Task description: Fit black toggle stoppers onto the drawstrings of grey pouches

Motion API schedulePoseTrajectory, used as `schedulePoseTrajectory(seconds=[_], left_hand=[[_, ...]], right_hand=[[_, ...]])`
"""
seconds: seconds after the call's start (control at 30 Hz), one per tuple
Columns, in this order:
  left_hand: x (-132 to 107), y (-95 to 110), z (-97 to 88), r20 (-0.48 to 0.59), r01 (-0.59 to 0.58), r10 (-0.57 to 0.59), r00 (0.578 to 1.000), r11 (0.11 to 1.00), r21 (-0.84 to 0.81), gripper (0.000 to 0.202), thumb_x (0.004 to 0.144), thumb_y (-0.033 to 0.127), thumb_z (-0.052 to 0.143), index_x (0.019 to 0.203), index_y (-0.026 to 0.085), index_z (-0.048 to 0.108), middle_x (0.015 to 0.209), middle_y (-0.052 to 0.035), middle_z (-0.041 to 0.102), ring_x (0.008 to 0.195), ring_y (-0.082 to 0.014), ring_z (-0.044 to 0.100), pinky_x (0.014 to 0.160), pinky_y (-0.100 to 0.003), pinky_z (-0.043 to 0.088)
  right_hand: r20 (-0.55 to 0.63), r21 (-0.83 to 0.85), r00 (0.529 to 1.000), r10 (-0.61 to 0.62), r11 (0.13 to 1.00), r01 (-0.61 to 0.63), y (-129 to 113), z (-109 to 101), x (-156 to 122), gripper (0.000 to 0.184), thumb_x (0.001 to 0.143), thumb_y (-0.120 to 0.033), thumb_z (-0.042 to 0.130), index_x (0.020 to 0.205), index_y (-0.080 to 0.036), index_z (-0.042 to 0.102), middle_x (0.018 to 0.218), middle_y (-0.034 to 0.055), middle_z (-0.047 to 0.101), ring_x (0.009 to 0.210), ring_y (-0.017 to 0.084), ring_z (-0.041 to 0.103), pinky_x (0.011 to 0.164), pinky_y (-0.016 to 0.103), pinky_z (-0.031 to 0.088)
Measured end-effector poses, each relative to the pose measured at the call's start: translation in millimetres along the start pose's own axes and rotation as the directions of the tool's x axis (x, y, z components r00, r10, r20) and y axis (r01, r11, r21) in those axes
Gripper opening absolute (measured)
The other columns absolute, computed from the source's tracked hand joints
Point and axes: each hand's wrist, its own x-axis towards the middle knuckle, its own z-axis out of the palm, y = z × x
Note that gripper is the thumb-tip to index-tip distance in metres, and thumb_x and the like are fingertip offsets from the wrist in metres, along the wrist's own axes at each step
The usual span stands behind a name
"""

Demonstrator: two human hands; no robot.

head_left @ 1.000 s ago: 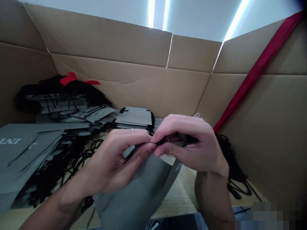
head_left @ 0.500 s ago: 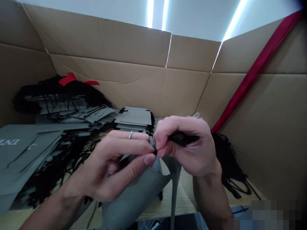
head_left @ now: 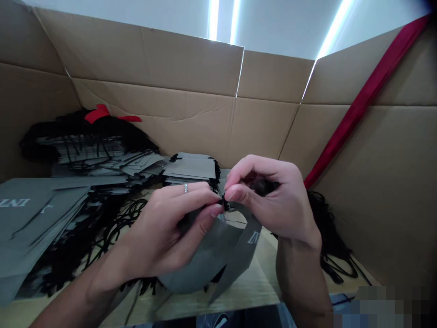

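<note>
Fingertips of the left hand (head_left: 164,232) and right hand (head_left: 276,205) pinch shut on a thin black cord (head_left: 223,202) at the curled, open mouth of a matte grey paper bag (head_left: 211,259), held just above the wooden desk (head_left: 259,280). Flat grey bags (head_left: 30,218) with stringy handles are heaped to the left, and creased cardboard walls (head_left: 191,68) stand around.

Grey paper bag (head_left: 218,255): matt, smooth, stiff paper, bent in a curve, with a dull black textile cord (head_left: 223,203) at its mouth. The flat bag stacks (head_left: 34,214) are of the same matt grey paper, and the loose cord bundles (head_left: 329,228) are black, fibrous and without shine. Brown box walls (head_left: 191,68): corrugated cardboard, matt, slightly rough, creased in places, crossed by a red strip (head_left: 362,100) with a faint sheen, cloth or tape not told apart; one ring (head_left: 185,187) on the left hand (head_left: 160,232), bright polished metal.
</note>
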Motion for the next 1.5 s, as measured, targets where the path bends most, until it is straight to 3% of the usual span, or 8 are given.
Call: schedulePoseTrajectory(seconds=[0.1,0.27,0.57,0.67,0.77,0.9,1.17,1.5], left_hand=[[1,-2,1.9,0.014,-0.007,0.007,1.0,1.0,0.015,0.011,0.11,0.012,0.059,0.103,0.016,0.068,0.079,0.0031,0.06,0.069,-0.0078,0.052,0.062,-0.023,0.04],[0,-1,3.3,0.012,-0.008,0.009,1.0,0.999,-0.032,0.024,0.107,0.007,0.058,0.088,0.02,0.056,0.073,0.005,0.044,0.064,-0.0088,0.041,0.058,-0.027,0.034],[-2,1,-2.0,0.024,0.011,-0.007,1.0,0.987,-0.157,0.024,0.106,0.008,0.061,0.086,0.02,0.059,0.07,0.0043,0.054,0.064,-0.0098,0.048,0.058,-0.028,0.036],[-3,2,-3.6,0.024,0.041,-0.038,0.999,0.988,-0.152,0.022,0.108,0.012,0.061,0.088,0.02,0.062,0.074,0.0033,0.062,0.065,-0.0097,0.055,0.059,-0.027,0.039],[-1,3,-3.2,0.019,0.053,-0.051,0.999,0.989,-0.141,0.021,0.108,0.012,0.062,0.089,0.019,0.065,0.079,0.0024,0.068,0.066,-0.0093,0.059,0.06,-0.024,0.043],[3,4,-2.4,0.089,0.096,-0.086,0.992,0.989,-0.113,0.025,0.11,0.013,0.056,0.089,0.017,0.067,0.074,0.0039,0.063,0.063,-0.0077,0.053,0.058,-0.021,0.042],[3,-1,0.1,0.148,0.126,-0.109,0.983,0.985,-0.117,0.027,0.113,0.018,0.051,0.089,0.017,0.064,0.072,0.0038,0.059,0.063,-0.0084,0.048,0.059,-0.023,0.04],[-2,10,5.2,-0.003,0.041,-0.042,0.999,0.987,-0.153,0.033,0.109,0.02,0.058,0.076,0.021,0.058,0.069,-0.0012,0.062,0.063,-0.0138,0.059,0.056,-0.027,0.045]], right_hand=[[-0.004,0.035,1.0,-0.023,0.999,0.024,2,2,1,0.023,0.088,-0.029,0.099,0.085,-0.019,0.079,0.078,-0.0003,0.075,0.067,0.011,0.065,0.055,0.021,0.048],[-0.001,0.11,0.998,-0.055,0.992,0.055,6,1,2,0.021,0.089,-0.025,0.097,0.084,-0.018,0.078,0.079,-0.001,0.075,0.066,0.01,0.065,0.056,0.021,0.047],[-0.01,0.154,0.994,-0.109,0.982,0.109,11,5,4,0.025,0.091,-0.03,0.096,0.083,-0.017,0.077,0.076,-0.0011,0.072,0.065,0.009,0.06,0.057,0.022,0.046],[0.052,0.115,0.988,-0.148,0.983,0.141,11,-1,5,0.029,0.086,-0.04,0.1,0.097,-0.02,0.082,0.087,0.0008,0.074,0.069,0.011,0.061,0.057,0.024,0.046],[0.141,0.089,0.951,-0.275,0.96,0.264,12,-3,8,0.042,0.074,-0.04,0.107,0.103,-0.021,0.083,0.094,0.0018,0.078,0.072,0.012,0.064,0.057,0.023,0.047],[0.17,0.049,0.895,-0.413,0.91,0.411,15,1,13,0.026,0.083,-0.027,0.103,0.087,-0.017,0.079,0.082,0.0011,0.078,0.073,0.012,0.067,0.062,0.023,0.053],[0.204,0.033,0.911,-0.359,0.932,0.36,17,0,10,0.013,0.092,-0.013,0.093,0.095,-0.014,0.08,0.084,0.0008,0.077,0.07,0.009,0.066,0.064,0.02,0.055],[0.165,0.356,0.97,-0.177,0.928,0.109,21,8,9,0.019,0.087,-0.026,0.1,0.089,-0.015,0.084,0.079,0.0033,0.079,0.07,0.013,0.073,0.061,0.021,0.058]])
